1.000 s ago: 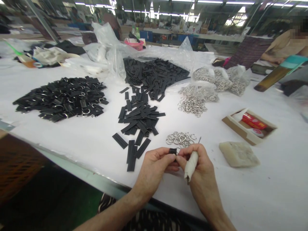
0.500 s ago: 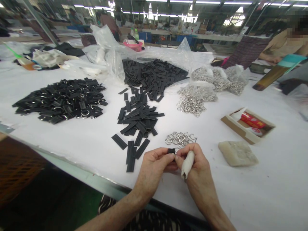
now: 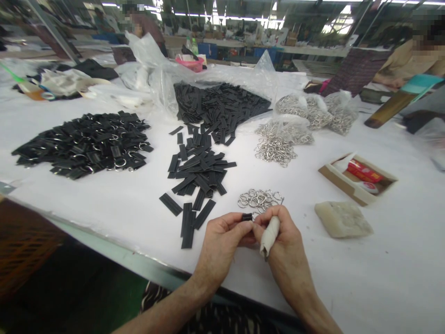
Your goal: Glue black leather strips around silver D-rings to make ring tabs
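Note:
My left hand [image 3: 219, 246] pinches a short black strip [image 3: 246, 216], which is folded over. A metal ring [image 3: 255, 215] shows at the strip's right end, partly hidden by fingers. Pressed close against it, my right hand [image 3: 287, 243] is closed around a thin tool with a pale wrapped handle [image 3: 270, 236]; its fingertips meet the ring and strip. The tool's working end is mostly hidden. Just beyond my fingers lies a small heap of loose metal rings [image 3: 259, 199]. Flat black strips [image 3: 205, 171] are scattered to the left of it.
Black strips with rings attached form a pile [image 3: 86, 144] at left. Behind stand a plastic bag [image 3: 162, 88] by a big strip heap [image 3: 222, 104] and bagged rings [image 3: 292, 106]. At right are an open cardboard box [image 3: 342, 183] and a pale block [image 3: 342, 219]. Another person [image 3: 406, 65] sits far right.
The camera view has shifted slightly. My hands keep the same grip on strip and tool, and the wrapped handle has tipped a little down and left.

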Demonstrator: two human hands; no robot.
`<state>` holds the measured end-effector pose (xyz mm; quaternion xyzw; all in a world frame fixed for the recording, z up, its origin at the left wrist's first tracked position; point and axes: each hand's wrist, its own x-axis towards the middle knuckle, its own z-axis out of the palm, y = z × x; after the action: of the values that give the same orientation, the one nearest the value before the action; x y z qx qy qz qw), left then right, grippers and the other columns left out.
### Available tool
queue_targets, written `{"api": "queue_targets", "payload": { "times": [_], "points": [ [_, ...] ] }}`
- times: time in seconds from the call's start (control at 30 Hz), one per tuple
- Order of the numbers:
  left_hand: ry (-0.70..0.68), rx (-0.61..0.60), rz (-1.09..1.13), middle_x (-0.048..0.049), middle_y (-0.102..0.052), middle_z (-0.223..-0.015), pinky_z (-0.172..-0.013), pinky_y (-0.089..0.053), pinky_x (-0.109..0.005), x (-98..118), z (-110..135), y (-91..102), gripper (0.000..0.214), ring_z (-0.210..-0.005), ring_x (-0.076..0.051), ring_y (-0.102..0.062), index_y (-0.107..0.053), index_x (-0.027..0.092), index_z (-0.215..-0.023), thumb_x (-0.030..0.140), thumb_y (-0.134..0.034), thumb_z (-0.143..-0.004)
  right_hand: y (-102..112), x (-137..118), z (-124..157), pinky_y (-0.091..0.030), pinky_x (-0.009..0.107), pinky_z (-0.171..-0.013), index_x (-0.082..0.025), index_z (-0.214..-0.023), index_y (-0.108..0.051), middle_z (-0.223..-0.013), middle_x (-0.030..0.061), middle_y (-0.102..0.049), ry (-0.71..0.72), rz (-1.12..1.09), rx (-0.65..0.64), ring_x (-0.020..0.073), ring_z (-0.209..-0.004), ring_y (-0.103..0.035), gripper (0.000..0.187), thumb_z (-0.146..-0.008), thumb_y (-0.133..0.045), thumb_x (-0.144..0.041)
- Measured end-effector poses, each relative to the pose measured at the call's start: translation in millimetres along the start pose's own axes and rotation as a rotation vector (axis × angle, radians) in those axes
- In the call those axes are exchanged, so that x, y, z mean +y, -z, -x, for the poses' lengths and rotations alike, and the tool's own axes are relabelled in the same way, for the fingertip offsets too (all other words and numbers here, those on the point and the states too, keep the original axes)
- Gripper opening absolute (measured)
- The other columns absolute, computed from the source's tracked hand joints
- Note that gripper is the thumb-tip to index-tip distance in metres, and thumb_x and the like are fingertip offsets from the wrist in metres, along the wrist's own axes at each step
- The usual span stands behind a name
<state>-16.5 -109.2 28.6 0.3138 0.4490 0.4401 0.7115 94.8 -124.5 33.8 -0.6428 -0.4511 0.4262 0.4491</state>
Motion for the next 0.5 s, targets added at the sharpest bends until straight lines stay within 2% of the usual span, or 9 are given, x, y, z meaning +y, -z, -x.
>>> {"api": "queue_targets", "payload": {
  "times": [0.33, 0.5],
  "points": [
    [0.002, 0.005, -0.021, -0.0040, -0.070, -0.068, -0.065, -0.054, -0.024, 1.1, -0.4, 0.4, 0.012, -0.064, -0.015, -0.066, -0.067, 0.011, -0.074, 0.020, -0.062, -0.078, -1.1, 3.0, 0.1, -0.038, 0.019, -0.049, -0.023, -0.075, -0.046, -0.064, -0.0071, -0.052, -0.012, -0.006, 0.003, 0.0088, -0.053, -0.045, 0.013, -0.078, -0.058, -0.024],
    [0.018, 0.013, -0.066, -0.0038, -0.069, -0.066, -0.063, -0.054, -0.024, 0.9, -0.7, 4.0, 0.012, -0.059, -0.014, -0.065, -0.066, 0.011, -0.070, 0.021, -0.064, -0.076, 2.2, 0.4, 4.0, -0.044, 0.021, -0.053, -0.022, -0.075, -0.048, -0.067, -0.0048, -0.057, 0.024, -0.041, 0.019, 0.0108, -0.058, -0.053, 0.014, -0.077, -0.061, -0.028]
  ]
}}
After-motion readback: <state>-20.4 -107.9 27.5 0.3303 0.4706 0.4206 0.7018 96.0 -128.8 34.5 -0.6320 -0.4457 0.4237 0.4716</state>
